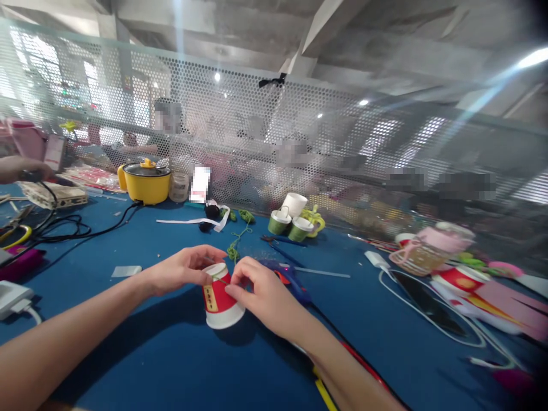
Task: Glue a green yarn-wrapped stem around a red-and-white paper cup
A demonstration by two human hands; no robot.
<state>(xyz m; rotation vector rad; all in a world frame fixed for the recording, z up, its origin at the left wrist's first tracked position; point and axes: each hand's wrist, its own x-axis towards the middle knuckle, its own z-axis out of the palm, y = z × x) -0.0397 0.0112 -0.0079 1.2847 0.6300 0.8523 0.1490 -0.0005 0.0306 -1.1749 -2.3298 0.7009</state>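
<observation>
Red paper cup (220, 302) upside down on blue table (171, 354), near edge. Left hand (184, 269) pinching its upturned base, right hand (257, 291) pinching green string (234, 248) against it. String apparently not yet fixed. Glue gun (286, 274) just behind; green cups (291, 224), yellow pot (145, 181) well apart. Nothing blocking.

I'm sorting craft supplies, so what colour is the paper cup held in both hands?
The paper cup is red with a white rim and a yellow label; the head view shows it.
</observation>
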